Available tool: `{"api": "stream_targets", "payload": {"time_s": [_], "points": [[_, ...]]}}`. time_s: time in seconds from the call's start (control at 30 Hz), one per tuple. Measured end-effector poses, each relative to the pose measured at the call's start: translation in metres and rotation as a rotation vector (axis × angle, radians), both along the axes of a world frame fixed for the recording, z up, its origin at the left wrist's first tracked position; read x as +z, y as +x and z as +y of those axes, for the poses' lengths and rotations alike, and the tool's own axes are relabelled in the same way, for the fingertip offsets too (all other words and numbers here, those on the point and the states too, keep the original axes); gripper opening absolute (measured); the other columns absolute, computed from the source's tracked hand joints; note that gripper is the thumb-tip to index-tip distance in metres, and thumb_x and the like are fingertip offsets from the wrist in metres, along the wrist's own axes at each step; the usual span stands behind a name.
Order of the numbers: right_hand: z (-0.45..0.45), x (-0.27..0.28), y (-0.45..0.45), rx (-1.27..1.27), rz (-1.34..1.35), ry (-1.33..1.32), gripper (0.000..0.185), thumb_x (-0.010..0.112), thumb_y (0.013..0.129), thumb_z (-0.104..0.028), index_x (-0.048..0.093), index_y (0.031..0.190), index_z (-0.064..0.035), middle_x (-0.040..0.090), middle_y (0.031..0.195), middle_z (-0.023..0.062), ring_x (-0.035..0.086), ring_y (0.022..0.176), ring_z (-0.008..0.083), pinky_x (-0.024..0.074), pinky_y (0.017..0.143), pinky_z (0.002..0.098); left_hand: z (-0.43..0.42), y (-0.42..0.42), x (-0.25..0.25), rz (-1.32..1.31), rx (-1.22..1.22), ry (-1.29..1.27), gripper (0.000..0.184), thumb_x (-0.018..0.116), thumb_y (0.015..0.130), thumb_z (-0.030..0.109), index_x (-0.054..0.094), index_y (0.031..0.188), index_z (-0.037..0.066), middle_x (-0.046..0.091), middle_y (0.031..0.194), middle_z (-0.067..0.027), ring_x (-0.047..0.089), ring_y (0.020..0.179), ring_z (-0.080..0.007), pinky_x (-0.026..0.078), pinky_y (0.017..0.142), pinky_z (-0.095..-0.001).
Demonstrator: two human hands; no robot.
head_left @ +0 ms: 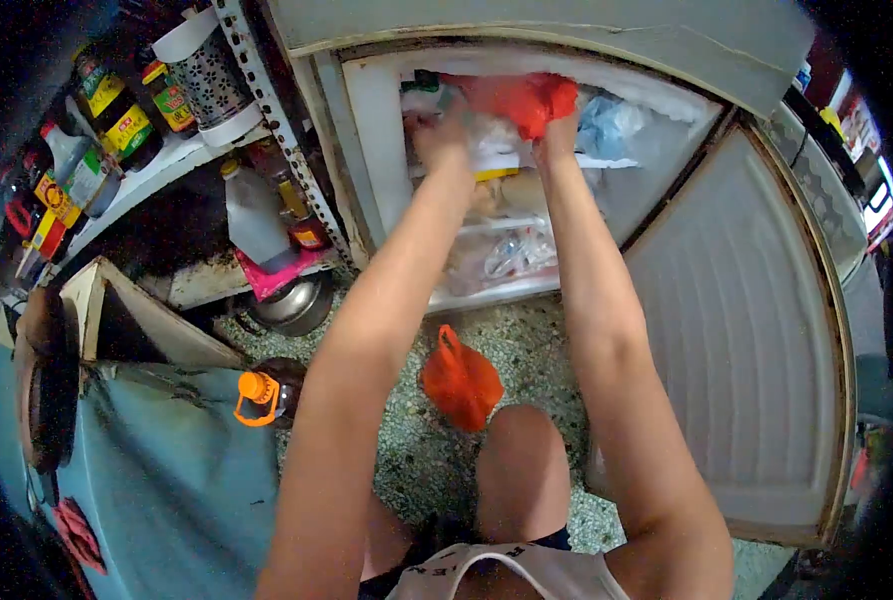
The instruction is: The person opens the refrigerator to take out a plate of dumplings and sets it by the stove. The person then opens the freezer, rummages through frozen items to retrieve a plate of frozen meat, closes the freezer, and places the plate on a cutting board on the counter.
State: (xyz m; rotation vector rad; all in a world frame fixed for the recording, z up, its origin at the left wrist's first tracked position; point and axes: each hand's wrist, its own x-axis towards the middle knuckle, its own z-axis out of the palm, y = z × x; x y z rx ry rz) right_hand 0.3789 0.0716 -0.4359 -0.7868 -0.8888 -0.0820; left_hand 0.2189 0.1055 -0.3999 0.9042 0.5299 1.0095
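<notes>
Both my arms reach into the top compartment of an open, frosted freezer (374, 150). My right hand (556, 142) grips a red plastic bag (544, 103) near the compartment's upper edge; the bag covers part of the fingers. To its left, my left hand (443, 138) is among pale bagged contents. It is blurred, so its fingers cannot be made out. A light blue plastic bag (608, 130) lies right of my right hand. Clear plastic bags (521, 252) fill the lower compartment. On the speckled floor between my arms sits a tied red-orange plastic bag (461, 382).
The freezer door (736, 330) stands wide open on the right. At left, a shelf (156, 180) carries several sauce bottles and a patterned holder (211, 80). A dark bottle with an orange cap (258, 388) stands beside my left forearm, near a teal cloth-like cover (176, 470).
</notes>
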Motion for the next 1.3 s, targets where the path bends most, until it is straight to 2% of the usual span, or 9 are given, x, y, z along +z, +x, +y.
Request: {"api": "stream_targets", "payload": {"time_s": [0.13,0.27,0.33,0.43,0.53,0.6,0.77,0.97,1.3], "points": [[-0.007,0.017,-0.026,0.094,0.131,0.014,0.026,0.056,0.080,-0.023,0.051,0.099,-0.0060,0.056,0.090,0.0041,0.055,0.079,0.0160,0.0470,0.066,0.0284,0.021,0.026,-0.020,0.061,0.113,-0.154,0.061,0.069,0.069,0.019,0.037,0.119,0.003,0.052,0.111,-0.0106,0.055,0.090,-0.0214,0.047,0.074,-0.0337],[-0.018,0.017,-0.040,-0.228,0.109,-0.138,0.025,0.055,0.080,-0.020,0.051,0.100,-0.0055,0.056,0.094,0.0047,0.056,0.081,0.0177,0.0472,0.068,0.0300,-0.008,0.005,0.013,-0.014,0.098,-0.319,0.060,0.069,0.070,0.022,0.039,0.117,0.001,0.053,0.109,-0.0114,0.055,0.089,-0.0221,0.046,0.076,-0.0342],[-0.027,0.018,-0.054,0.052,0.325,0.047,0.025,0.051,0.083,-0.022,0.051,0.101,-0.0057,0.057,0.097,0.0063,0.057,0.082,0.0176,0.0483,0.062,0.0279,-0.008,0.007,0.012,-0.015,0.082,-0.381,0.059,0.069,0.071,0.022,0.040,0.117,0.000,0.053,0.108,-0.0116,0.055,0.088,-0.0221,0.046,0.075,-0.0345],[-0.039,0.018,-0.041,0.165,0.540,-0.103,0.025,0.045,0.085,-0.026,0.052,0.100,-0.0072,0.059,0.092,0.0078,0.059,0.074,0.0216,0.0485,0.054,0.0295,0.002,0.015,-0.004,0.018,0.111,-0.384,0.055,0.067,0.073,0.025,0.042,0.116,0.003,0.055,0.105,-0.0105,0.055,0.086,-0.0220,0.048,0.070,-0.0356],[-0.029,0.011,-0.021,0.228,0.486,-0.019,0.026,0.043,0.087,-0.027,0.051,0.102,-0.0075,0.059,0.091,0.0080,0.059,0.069,0.0222,0.0463,0.045,0.0285,-0.003,0.013,-0.011,0.049,0.200,-0.317,0.052,0.064,0.075,0.025,0.041,0.118,0.007,0.055,0.105,-0.0082,0.056,0.082,-0.0225,0.048,0.065,-0.0360],[-0.031,0.017,-0.034,0.287,0.487,0.027,0.023,0.045,0.086,-0.023,0.052,0.100,-0.0062,0.059,0.092,0.0070,0.058,0.072,0.0201,0.0479,0.054,0.0293,-0.023,-0.001,-0.011,0.033,0.150,-0.245,0.054,0.061,0.078,0.026,0.035,0.124,0.012,0.051,0.112,-0.0072,0.054,0.087,-0.0238,0.049,0.064,-0.0341],[-0.031,0.007,-0.058,-0.038,0.229,-0.008,0.020,0.051,0.082,-0.012,0.053,0.100,-0.0038,0.058,0.094,0.0074,0.057,0.085,0.0190,0.0479,0.073,0.0329,-0.054,-0.030,-0.031,-0.100,-0.028,-0.260,0.064,0.057,0.080,0.031,0.021,0.129,0.010,0.037,0.123,-0.0103,0.047,0.100,-0.0243,0.050,0.065,-0.0334],[-0.072,0.014,-0.087,0.060,0.375,0.028,0.018,0.052,0.082,-0.013,0.052,0.098,-0.0048,0.055,0.095,0.0048,0.055,0.083,0.0167,0.0467,0.071,0.0308,-0.072,-0.053,-0.041,-0.187,-0.103,-0.331,0.046,0.053,0.085,0.026,0.032,0.119,0.005,0.043,0.115,-0.0127,0.047,0.103,-0.0329,0.046,0.083,-0.0454],[-0.112,-0.016,-0.023,0.117,0.469,0.142,0.024,0.047,0.086,-0.022,0.045,0.106,-0.0092,0.054,0.099,0.0047,0.056,0.087,0.0179,0.0508,0.065,0.0286,-0.064,-0.075,-0.047,-0.165,-0.245,-0.265,0.049,0.054,0.084,0.026,0.029,0.124,0.010,0.035,0.124,-0.0124,0.038,0.112,-0.0368,0.045,0.084,-0.0475]]}}
